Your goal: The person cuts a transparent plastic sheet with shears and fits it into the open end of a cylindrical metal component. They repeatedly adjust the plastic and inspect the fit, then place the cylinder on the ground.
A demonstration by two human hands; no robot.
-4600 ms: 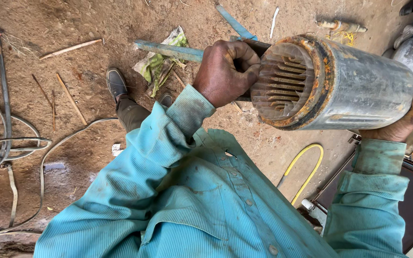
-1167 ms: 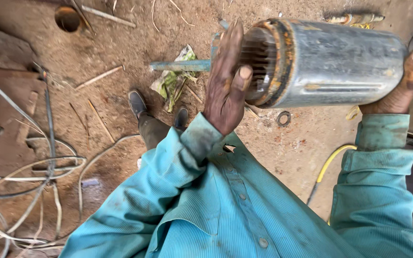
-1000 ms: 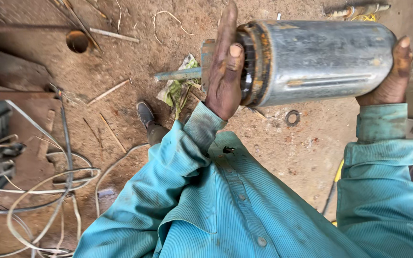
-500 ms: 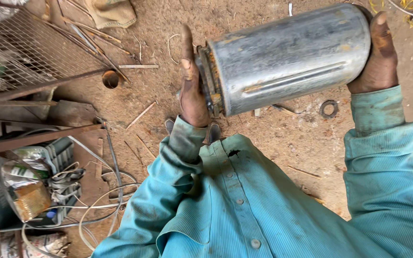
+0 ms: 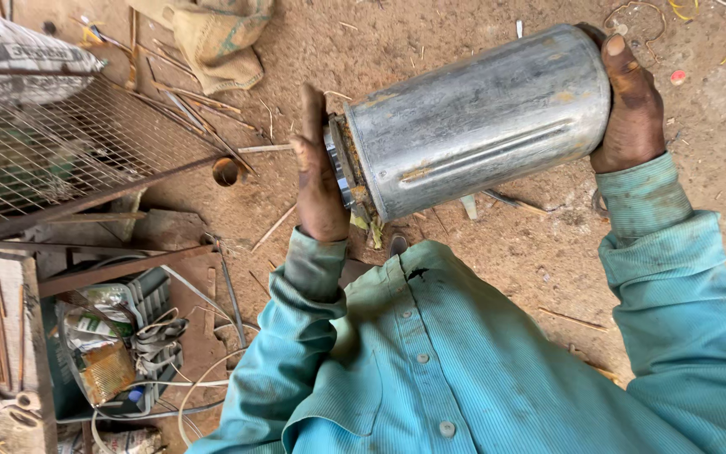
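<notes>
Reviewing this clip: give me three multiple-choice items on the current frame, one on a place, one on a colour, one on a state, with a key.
1. Where does the wire mesh panel lie?
A. left of the left hand
B. right of the right hand
C. on top of the cylinder

2. What colour are the person's shirt sleeves?
A. red
B. teal
C. white

3. How is the metal cylinder supported?
A. lying on the dirt ground
B. hanging from a rope
C. held in the air between both hands

Key: 1 A, the mesh fills the upper left, beyond the left hand. 2 B, both sleeves are blue-green. 3 C, the left hand presses flat on one end and the right hand cups the other, above the dirt ground.
</notes>
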